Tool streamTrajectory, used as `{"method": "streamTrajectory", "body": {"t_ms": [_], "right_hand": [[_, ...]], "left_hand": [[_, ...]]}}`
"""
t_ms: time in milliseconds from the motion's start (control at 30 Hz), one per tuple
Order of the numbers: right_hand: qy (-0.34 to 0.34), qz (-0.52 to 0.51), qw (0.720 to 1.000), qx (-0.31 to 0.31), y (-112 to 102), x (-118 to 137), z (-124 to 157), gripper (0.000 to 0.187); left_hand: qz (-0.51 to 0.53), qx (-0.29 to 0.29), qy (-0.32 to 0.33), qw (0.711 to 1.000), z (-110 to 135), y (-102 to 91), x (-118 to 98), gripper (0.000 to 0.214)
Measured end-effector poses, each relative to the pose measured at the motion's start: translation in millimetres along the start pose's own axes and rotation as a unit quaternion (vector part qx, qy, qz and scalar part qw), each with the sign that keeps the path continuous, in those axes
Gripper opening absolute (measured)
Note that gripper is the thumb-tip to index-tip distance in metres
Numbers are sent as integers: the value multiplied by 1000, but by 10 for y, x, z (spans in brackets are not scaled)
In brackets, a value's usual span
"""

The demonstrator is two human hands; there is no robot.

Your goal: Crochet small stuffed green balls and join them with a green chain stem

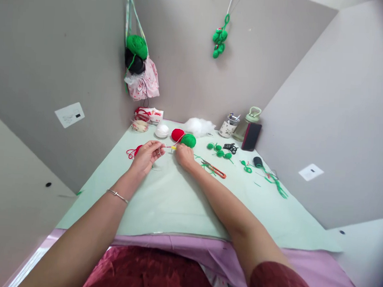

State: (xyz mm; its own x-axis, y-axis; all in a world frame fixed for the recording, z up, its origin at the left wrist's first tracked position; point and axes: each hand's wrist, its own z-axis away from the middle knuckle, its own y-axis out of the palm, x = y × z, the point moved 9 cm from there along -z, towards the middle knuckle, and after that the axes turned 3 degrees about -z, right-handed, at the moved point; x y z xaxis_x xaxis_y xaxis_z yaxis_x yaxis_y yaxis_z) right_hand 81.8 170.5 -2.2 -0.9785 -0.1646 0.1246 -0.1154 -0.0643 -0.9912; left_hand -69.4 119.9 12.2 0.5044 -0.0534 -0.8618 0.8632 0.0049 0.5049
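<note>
My left hand [145, 156] pinches a small piece of red and white yarn [162, 149] between thumb and fingers. My right hand [184, 156] is closed around a crochet hook [173, 148], whose yellow part sticks out toward the left hand. The hook's tip is too small to make out, but it meets the yarn there. White yarn runs back from the work toward a red yarn ball [178, 135] and a green yarn ball [188, 140] just behind my hands. More red yarn [134, 151] lies partly hidden behind my left hand.
Orange thread snips [216, 169] lie right of my right hand. Beyond are green crocheted pieces [220, 153], a black claw clip [230, 148], a dark thread spool [258, 162] and a phone [251, 137]. White stuffing [199, 126] and a white yarn ball [161, 131] sit at the back.
</note>
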Motion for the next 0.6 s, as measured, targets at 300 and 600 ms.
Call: {"method": "streamTrajectory", "body": {"t_ms": [300,600], "right_hand": [[187,33,976,-105,-886,-1660,1042,29],[38,35,995,-91,-610,-1197,911,22]], "left_hand": [[41,-10,-15,999,33,-3,-11,12],[47,-4,-43,998,75,63,88,9]]}}
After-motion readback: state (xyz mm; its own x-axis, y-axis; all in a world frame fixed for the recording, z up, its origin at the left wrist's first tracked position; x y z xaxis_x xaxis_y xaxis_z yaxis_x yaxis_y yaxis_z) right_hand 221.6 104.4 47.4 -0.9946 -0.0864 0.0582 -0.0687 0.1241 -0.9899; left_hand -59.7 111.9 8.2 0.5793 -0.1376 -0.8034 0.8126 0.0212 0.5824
